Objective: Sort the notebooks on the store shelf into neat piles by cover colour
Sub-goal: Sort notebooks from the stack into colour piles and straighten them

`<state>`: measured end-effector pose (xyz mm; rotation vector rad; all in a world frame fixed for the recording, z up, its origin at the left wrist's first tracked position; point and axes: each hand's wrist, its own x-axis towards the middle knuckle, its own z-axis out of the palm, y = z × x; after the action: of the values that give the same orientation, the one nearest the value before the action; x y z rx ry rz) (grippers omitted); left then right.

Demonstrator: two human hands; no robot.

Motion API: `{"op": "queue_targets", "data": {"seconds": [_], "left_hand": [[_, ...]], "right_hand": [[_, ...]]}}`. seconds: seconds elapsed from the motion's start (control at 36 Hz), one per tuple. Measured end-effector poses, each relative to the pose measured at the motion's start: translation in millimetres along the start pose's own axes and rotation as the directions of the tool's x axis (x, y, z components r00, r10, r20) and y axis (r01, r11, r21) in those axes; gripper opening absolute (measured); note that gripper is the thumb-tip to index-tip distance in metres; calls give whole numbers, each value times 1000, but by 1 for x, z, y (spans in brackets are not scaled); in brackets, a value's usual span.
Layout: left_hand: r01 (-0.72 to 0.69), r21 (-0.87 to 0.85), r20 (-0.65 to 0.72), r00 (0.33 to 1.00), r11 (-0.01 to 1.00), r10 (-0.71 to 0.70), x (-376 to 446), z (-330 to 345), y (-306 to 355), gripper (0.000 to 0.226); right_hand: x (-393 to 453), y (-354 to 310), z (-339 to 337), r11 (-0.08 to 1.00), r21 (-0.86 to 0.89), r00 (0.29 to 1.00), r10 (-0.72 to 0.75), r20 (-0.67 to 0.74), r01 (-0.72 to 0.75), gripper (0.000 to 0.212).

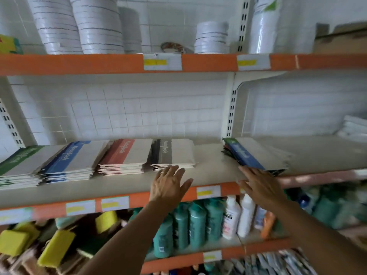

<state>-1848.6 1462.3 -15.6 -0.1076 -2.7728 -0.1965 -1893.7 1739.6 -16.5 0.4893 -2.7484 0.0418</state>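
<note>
Several notebook piles lie along the middle shelf (210, 171): a green pile (17, 165) at far left, then a blue pile (67, 161), a red pile (123, 155) and a grey-black pile (170, 153). Apart to the right sits a mixed pile (252, 153) with a blue-spined notebook on top. My left hand (168, 185) hovers with fingers spread just in front of the grey-black pile, holding nothing. My right hand (262, 185) reaches with straight fingers to the front left corner of the mixed pile, its fingertips at the edge.
Stacks of white plates (95, 24) stand on the shelf above. Below are teal and white bottles (198, 223) and yellow sponges (57, 247). A steel upright (231, 108) divides the shelf bays. White folded items (353, 126) lie at far right.
</note>
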Motion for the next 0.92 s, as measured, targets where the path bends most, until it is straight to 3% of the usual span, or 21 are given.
{"op": "queue_targets", "data": {"seconds": [0.06, 0.25, 0.61, 0.78, 0.92], "left_hand": [[-17, -21, 9, 1000, 1000, 17, 3, 6, 27, 89], [-89, -22, 46, 995, 996, 90, 21, 23, 89, 52], [-160, -51, 46, 986, 986, 162, 83, 54, 139, 49], [-141, -62, 35, 989, 988, 144, 100, 61, 150, 47], [-94, -66, 3, 996, 993, 95, 110, 68, 163, 48]], "right_hand": [[-8, 22, -5, 1000, 10, 1000, 17, -4, -17, 58], [-18, 74, -18, 998, -16, 996, 59, 74, -58, 56], [25, 107, 1, 994, 11, 964, 107, 242, -113, 77], [50, 117, 16, 999, -1, 949, 44, 312, -46, 89], [63, 123, 18, 999, 11, 959, -41, 282, 40, 77]]}}
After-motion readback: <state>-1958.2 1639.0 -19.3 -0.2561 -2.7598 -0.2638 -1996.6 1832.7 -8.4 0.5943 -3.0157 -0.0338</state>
